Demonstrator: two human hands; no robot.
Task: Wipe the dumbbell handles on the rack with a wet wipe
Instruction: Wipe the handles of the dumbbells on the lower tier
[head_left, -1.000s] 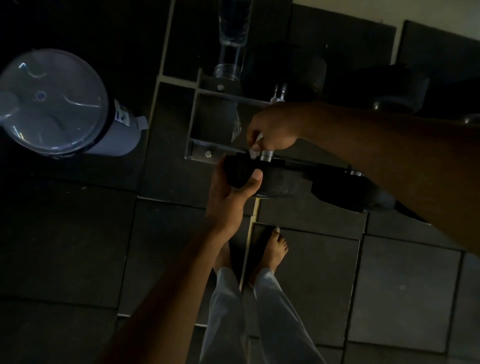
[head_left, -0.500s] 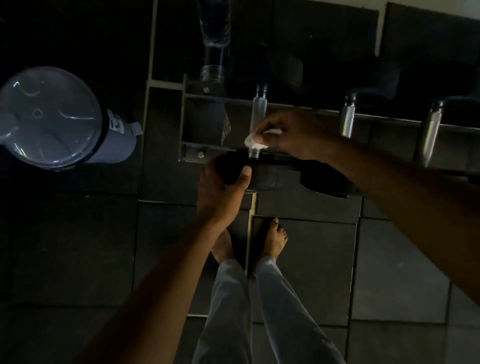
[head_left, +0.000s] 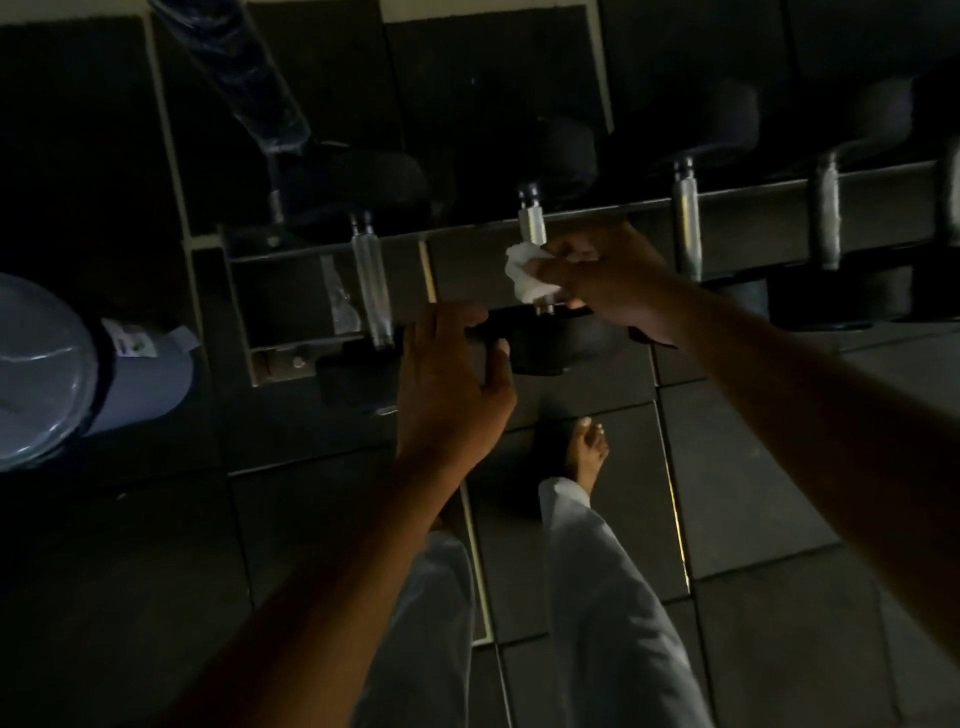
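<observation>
Several dumbbells with metal handles and black heads lie across a dark rack (head_left: 758, 228). My right hand (head_left: 608, 280) grips a white wet wipe (head_left: 522, 275) wrapped round the lower part of the second dumbbell handle (head_left: 532, 223). My left hand (head_left: 447, 395) holds the left edge of that dumbbell's near black head (head_left: 545, 348), fingers over the top and thumb on the front. The first handle (head_left: 371, 286) stands bare to the left. A third handle (head_left: 687, 228) and a fourth handle (head_left: 826, 218) lie to the right.
A grey bin with a clear domed lid (head_left: 47, 374) stands on the floor at the left. A clear plastic wrapper (head_left: 340, 296) lies in the rack's left end. My bare foot (head_left: 587, 447) is on dark floor tiles right below the rack.
Both hands have left the first dumbbell for the second one to its right. The wipe is now round the second handle, and my left hand holds that dumbbell's near head.
</observation>
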